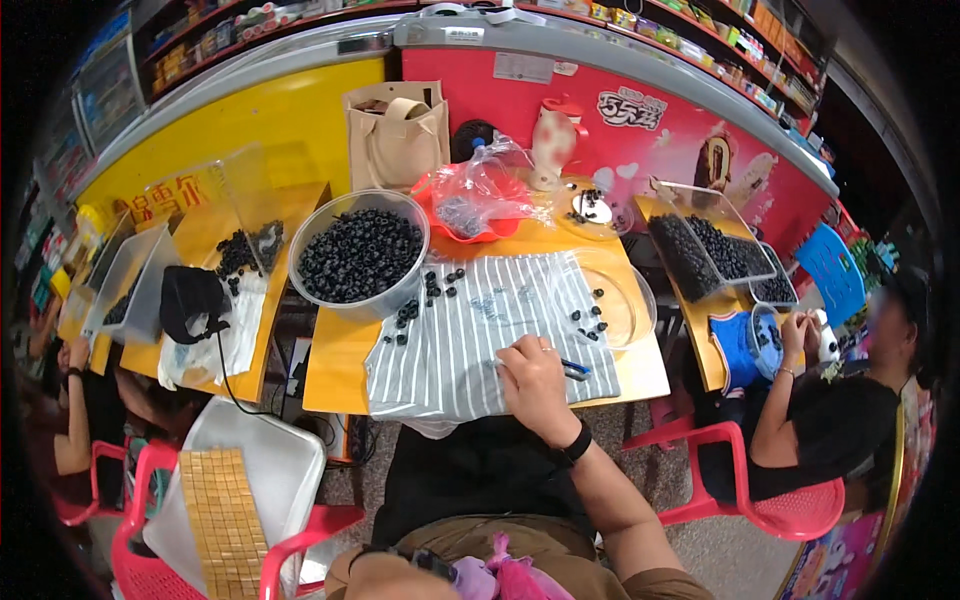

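My right hand rests on a grey-and-white striped cloth, its fingers curled together. Whatever may be in the fingers is hidden. Close beside the hand, a slim blue-and-black tool shows on the cloth. Part of my left arm shows at the lower edge, but the left hand itself is out of the picture. Small round black pieces lie loose on the cloth's left part, with several more at its right. A large clear tub at the left is heaped with such pieces.
Behind the cloth stand a red basin with clear plastic bags, a beige tote bag and a patterned jug. A round clear lid lies right. A person works at the right table; another arm shows left.
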{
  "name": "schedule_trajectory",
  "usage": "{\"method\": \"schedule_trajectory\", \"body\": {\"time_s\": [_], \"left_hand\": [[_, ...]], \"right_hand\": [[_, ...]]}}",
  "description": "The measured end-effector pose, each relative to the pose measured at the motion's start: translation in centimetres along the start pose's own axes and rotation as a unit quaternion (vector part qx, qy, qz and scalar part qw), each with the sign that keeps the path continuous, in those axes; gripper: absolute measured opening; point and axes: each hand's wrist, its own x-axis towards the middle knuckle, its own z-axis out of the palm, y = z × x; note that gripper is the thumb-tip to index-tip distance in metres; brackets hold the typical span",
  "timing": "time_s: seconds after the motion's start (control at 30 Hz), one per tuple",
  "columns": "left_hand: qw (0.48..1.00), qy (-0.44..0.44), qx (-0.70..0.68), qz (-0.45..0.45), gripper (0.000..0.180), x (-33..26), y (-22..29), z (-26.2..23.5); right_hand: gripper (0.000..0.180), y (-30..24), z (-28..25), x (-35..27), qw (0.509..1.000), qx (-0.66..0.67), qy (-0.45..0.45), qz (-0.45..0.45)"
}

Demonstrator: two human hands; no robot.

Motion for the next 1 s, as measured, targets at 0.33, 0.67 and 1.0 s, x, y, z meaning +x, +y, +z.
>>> {"method": "schedule_trajectory", "body": {"time_s": [0.33, 0.67, 1.0], "left_hand": [[0.831, 0.290, 0.473, -0.030, 0.020, -1.7, -2.0, -0.7], [0.315, 0.684, 0.604, -0.262, 0.016, -12.8, -5.8, -13.7], [0.424, 0.707, 0.537, -0.179, 0.010, -9.7, -7.3, -15.0]], "right_hand": [[0.010, 0.3, -0.1, 0.6, 0.987, -0.131, -0.083, 0.031], [0.015, 1.4, -0.5, -1.3, 0.999, 0.043, 0.029, 0.008], [0.020, 2.7, -1.0, -2.0, 0.986, 0.155, 0.068, -0.005]]}}
